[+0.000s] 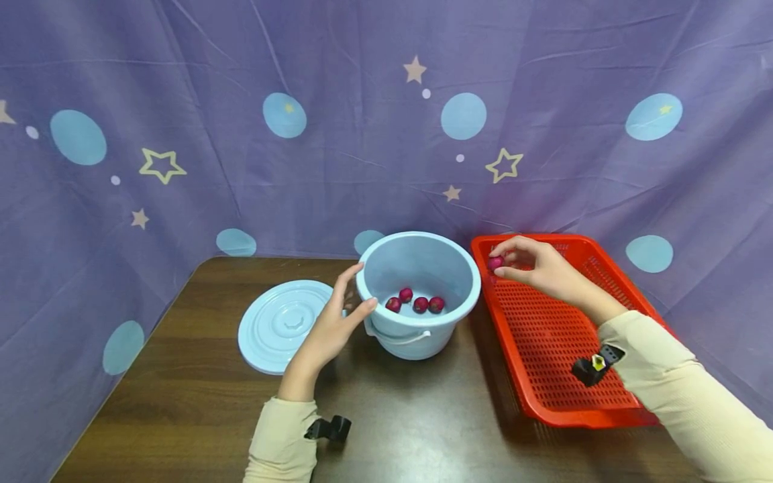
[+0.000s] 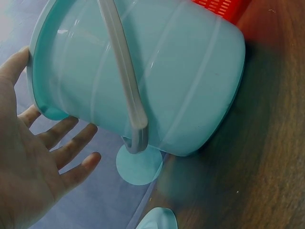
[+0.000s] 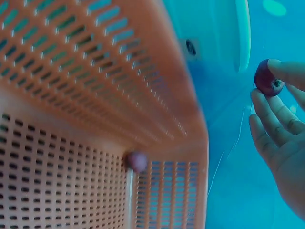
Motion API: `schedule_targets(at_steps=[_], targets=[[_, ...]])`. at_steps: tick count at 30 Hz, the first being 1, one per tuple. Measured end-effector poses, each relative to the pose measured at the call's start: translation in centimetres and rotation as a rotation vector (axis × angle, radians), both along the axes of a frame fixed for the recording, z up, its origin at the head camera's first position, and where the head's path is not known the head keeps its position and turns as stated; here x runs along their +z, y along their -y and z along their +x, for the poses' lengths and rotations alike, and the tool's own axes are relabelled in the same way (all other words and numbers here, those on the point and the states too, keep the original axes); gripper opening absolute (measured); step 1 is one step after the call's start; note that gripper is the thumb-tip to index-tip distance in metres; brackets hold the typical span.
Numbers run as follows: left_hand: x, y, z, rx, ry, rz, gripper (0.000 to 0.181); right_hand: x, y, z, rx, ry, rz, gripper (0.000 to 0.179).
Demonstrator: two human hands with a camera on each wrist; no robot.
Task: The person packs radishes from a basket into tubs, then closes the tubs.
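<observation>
A light blue bucket (image 1: 423, 339) stands upright on the table, with several small dark red round fruits (image 1: 421, 305) on its floor. My left hand (image 1: 332, 325) touches the left side of the bucket's rim with thumb and fingertips. In the left wrist view its fingers are spread and fairly straight. My right hand (image 1: 543, 268) pinches one dark red fruit (image 3: 268, 78) between thumb and fingers, above the far left corner of a red plastic basket (image 1: 513, 362). Inside that basket, one more fruit (image 3: 137, 161) lies in a corner, seen in the right wrist view.
A light blue round lid (image 1: 272, 335) lies flat on the wooden table (image 1: 181, 402), left of the bucket. The basket is close to the bucket's right side. A purple patterned curtain (image 1: 362, 134) hangs behind the table. The bucket's handle (image 2: 126, 71) hangs down its side.
</observation>
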State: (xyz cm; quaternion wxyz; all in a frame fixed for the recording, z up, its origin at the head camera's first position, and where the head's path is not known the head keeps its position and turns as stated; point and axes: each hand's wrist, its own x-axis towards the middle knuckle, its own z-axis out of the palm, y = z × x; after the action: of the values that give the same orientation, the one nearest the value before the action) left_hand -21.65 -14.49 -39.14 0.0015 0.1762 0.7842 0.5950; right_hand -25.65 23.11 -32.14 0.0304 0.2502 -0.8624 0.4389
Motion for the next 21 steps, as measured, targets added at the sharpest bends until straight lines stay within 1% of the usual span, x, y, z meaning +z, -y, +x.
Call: schedule_targets(at_steps=[3, 8, 13, 18, 21], targets=[[0.0, 0.0, 0.0, 0.005, 0.000, -0.007, 0.064, 0.4, 0.7, 0.6, 0.028, -0.009, -0.011, 0.026], [0.1, 0.0, 0.0, 0.009, 0.005, -0.016, 0.064, 0.9, 2.0, 1.3, 0.056, -0.056, 0.014, 0.027], [0.0, 0.1, 0.0, 0.008, 0.011, -0.012, 0.064, 1.2, 3.3, 1.8, 0.095, -0.071, 0.041, 0.026], [-0.1, 0.0, 0.0, 0.006, 0.011, -0.011, 0.064, 1.0, 3.9, 1.9, 0.121, -0.077, 0.052, 0.025], [0.0, 0.0, 0.1, 0.005, 0.013, -0.011, 0.064, 0.8, 4.1, 1.8, 0.124, -0.075, 0.051, 0.025]])
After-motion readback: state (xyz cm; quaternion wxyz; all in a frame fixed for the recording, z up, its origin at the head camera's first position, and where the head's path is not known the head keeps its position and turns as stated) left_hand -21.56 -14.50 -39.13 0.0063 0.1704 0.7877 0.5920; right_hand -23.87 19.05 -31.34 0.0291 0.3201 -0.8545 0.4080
